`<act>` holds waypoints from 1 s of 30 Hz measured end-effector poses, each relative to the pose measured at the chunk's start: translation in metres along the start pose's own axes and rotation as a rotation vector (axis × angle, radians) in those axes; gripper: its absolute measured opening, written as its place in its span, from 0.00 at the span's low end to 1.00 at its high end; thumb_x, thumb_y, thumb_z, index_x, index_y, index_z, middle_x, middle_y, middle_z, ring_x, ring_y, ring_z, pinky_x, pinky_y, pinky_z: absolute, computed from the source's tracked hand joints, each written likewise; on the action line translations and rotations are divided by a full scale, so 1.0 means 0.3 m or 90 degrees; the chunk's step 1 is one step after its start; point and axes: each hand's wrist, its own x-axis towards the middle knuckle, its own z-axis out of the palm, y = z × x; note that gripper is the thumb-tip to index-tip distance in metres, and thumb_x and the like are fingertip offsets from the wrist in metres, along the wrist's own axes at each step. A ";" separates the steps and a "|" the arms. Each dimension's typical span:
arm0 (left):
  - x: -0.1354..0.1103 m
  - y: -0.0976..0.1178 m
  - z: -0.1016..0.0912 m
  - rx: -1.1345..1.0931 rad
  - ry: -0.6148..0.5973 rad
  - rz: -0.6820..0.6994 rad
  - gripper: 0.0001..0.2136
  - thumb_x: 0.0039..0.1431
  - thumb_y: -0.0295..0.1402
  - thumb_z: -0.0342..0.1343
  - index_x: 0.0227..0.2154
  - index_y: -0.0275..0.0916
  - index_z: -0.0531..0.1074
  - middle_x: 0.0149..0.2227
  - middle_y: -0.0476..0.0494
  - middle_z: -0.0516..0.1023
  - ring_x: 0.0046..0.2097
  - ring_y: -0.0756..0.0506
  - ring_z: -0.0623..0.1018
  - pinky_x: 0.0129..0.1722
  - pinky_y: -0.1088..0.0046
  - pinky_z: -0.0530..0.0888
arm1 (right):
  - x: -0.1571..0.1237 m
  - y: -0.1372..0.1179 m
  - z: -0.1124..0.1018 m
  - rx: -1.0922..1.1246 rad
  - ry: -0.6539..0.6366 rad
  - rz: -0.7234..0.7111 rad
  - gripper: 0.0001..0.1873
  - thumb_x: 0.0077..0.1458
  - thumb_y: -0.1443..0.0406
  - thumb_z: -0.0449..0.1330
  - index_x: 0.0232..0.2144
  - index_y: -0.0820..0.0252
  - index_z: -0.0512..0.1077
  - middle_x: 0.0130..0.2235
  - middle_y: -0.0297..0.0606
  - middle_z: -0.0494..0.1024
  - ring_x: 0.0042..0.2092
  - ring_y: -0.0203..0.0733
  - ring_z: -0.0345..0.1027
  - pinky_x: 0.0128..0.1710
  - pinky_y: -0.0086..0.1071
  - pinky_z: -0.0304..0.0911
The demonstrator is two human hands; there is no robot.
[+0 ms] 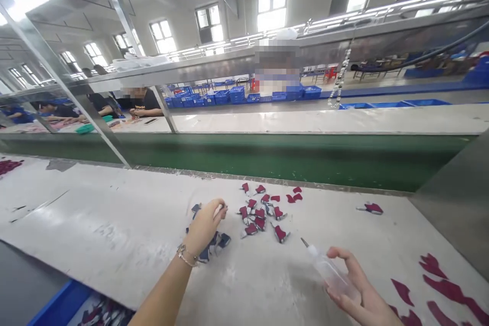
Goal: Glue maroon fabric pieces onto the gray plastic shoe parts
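My right hand (355,285) is wrapped round a translucent squeeze bottle (330,269), whose thin metal tip points up and left over the table. My left hand (206,224) has its fingers curled together above a group of dark blue pieces (223,240); what they pinch, if anything, is too hidden to make out. Between the hands lies a cluster of small maroon and grey pieces (260,223), with the closest one (280,233) left of the bottle tip. A few flat maroon pieces (294,196) lie behind the cluster.
Larger maroon scraps (445,288) lie at the right, and a lone maroon piece (373,208) sits farther back. A blue bin (61,305) of pieces stands at lower left. Beyond the white table (133,214) runs a green belt (267,158); other people (147,104) work at far left.
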 end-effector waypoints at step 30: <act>-0.151 0.088 0.382 -0.554 -0.637 -0.219 0.20 0.49 0.33 0.73 0.41 0.39 0.70 0.44 0.47 0.77 0.34 0.53 0.80 0.35 0.77 0.77 | 0.079 -0.200 0.089 0.115 -0.038 0.161 0.16 0.50 0.58 0.72 0.32 0.51 0.68 0.25 0.28 0.73 0.23 0.34 0.63 0.20 0.28 0.61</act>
